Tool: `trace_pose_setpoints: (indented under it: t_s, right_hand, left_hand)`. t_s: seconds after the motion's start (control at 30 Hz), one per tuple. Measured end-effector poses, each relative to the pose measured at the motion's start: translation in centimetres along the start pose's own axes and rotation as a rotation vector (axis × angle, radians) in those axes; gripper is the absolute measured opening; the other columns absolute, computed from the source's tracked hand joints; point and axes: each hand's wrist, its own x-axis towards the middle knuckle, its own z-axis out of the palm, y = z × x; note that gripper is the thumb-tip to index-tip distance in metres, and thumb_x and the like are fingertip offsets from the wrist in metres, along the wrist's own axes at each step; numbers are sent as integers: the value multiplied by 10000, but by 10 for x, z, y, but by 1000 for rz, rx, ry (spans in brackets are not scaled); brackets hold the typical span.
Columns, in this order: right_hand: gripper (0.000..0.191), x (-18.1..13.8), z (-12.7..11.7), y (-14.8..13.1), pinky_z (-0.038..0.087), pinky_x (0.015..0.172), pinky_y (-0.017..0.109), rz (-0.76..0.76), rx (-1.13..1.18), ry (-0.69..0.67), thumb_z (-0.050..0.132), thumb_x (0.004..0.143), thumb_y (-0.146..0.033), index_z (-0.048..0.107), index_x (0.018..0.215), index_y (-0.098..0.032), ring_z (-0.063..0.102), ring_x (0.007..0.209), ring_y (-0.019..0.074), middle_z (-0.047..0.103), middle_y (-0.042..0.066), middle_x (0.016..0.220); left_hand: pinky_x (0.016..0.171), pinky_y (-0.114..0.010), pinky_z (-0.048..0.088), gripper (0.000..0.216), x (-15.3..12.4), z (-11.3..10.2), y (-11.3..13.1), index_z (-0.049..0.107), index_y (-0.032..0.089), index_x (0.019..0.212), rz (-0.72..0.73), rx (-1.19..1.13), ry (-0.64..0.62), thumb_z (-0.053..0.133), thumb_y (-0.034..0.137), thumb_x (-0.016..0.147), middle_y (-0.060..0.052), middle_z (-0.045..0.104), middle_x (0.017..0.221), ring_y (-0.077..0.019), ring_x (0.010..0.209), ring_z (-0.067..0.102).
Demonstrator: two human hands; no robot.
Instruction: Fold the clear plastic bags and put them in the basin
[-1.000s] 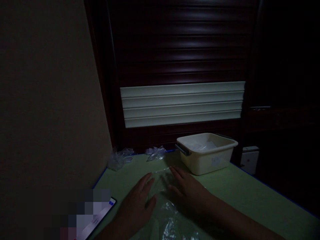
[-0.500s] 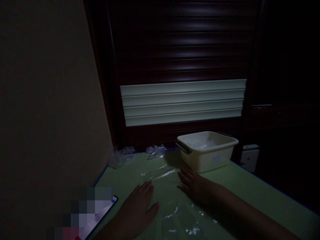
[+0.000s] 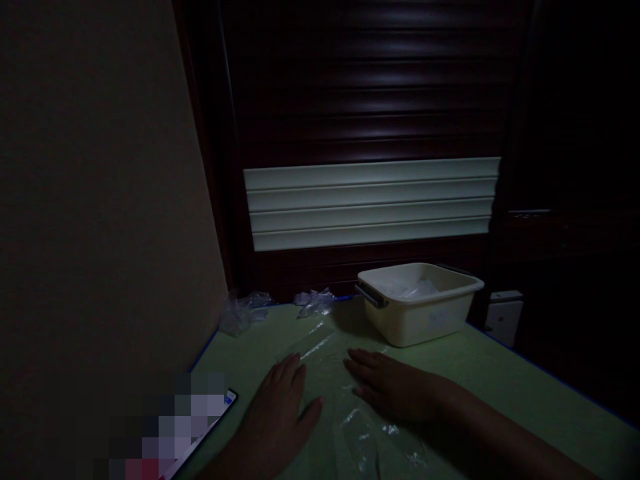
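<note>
The left hand [image 3: 280, 417] lies flat, palm down and fingers spread, pressing on the near left part of a clear plastic bag [image 3: 345, 400] that is spread over the green table [image 3: 500, 393]. The right hand [image 3: 393, 390] rests the same way, open and flat, on the right side of the bag, its fingertips pointing left toward the other hand; neither hand grips anything. The bag stretches between and beyond the two hands, from the near edge of the view up toward the back of the table (its outline is faint in the dim light, shown mostly by glints and creases). Just beyond the right hand stands a cream tub [image 3: 420, 310] with a dark handle, holding something pale. At the back left corner lie two crumpled bits of plastic [image 3: 245, 312], near the wall. A phone [image 3: 200, 433] sits at the table's left edge, near the left hand.
</note>
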Motion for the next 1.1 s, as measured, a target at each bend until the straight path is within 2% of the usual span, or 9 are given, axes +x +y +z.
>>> trace_pose_setpoints:
  t_s: [0.13, 0.23, 0.37, 0.43, 0.47, 0.57, 0.73, 0.9, 1.1]
  right_hand:
    - [613, 0, -6, 15, 198, 1104, 501, -8, 13, -63, 363, 931, -397, 286, 1435, -56, 193, 1379, 325, 207, 226, 1499]
    - [622, 1, -6, 15, 219, 1103, 476, -9, 12, -31, 431, 902, -365, 292, 1438, -80, 190, 1383, 311, 215, 206, 1505]
    - [509, 5, -6, -2, 334, 1041, 448, -87, -52, 237, 483, 851, -217, 454, 1351, -121, 381, 1297, 300, 409, 198, 1417]
    - [386, 4, -9, -14, 423, 948, 404, -130, -54, 349, 470, 849, -179, 574, 1218, -137, 523, 1145, 268, 545, 181, 1274]
    - [323, 2, -11, -20, 458, 885, 376, -149, -36, 355, 475, 846, -172, 621, 1132, -139, 574, 1042, 247, 602, 163, 1167]
    - [174, -6, -14, -38, 484, 735, 289, -209, 136, 267, 593, 796, -204, 674, 940, -148, 613, 820, 185, 649, 85, 916]
    - [209, -10, -1, -50, 468, 745, 230, -371, 433, 93, 752, 676, -233, 711, 868, -162, 622, 846, 163, 675, 44, 918]
    - [233, 0, 14, -51, 460, 753, 211, -519, 383, -24, 727, 631, -30, 708, 845, -119, 617, 830, 157, 692, 42, 863]
    - [140, 1, 13, -59, 447, 719, 184, -580, 396, -33, 651, 691, 6, 649, 684, -133, 583, 717, 121, 639, 1, 688]
  left_hand:
    - [1011, -424, 425, 400, -1, -5, 2, 582, 125, 1211, 78, -144, 35, 561, 238, 828, -151, 491, 1363, -286, 1236, 472]
    - [995, -375, 442, 363, -3, -10, 6, 607, 161, 1173, 188, -256, -6, 574, 192, 813, -120, 533, 1325, -258, 1199, 509]
    - [950, -314, 460, 254, -2, -13, 7, 666, 180, 1046, 225, -369, -63, 579, 155, 809, -92, 614, 1202, -224, 1097, 574]
    - [935, -311, 460, 238, -1, -13, 7, 673, 182, 1028, 203, -406, -77, 592, 160, 805, -87, 623, 1170, -222, 1067, 581]
    - [931, -311, 458, 246, 0, -14, 7, 670, 184, 1036, 194, -424, -84, 599, 160, 801, -83, 622, 1165, -221, 1061, 580]
    - [905, -288, 455, 250, 2, -16, 6, 669, 197, 1032, 197, -494, -101, 596, 138, 800, -60, 638, 1106, -204, 1025, 583]
    - [890, -257, 443, 213, 3, -16, 6, 694, 193, 950, 196, -546, -99, 572, 92, 809, -55, 640, 1072, -186, 1014, 583]
    - [916, -267, 437, 229, 0, -12, 4, 680, 171, 1008, 194, -527, -74, 595, 110, 804, -65, 629, 1133, -195, 1052, 572]
    - [923, -289, 442, 223, 1, -13, 3, 678, 172, 987, 198, -510, -63, 579, 107, 798, -74, 631, 1143, -203, 1059, 572]
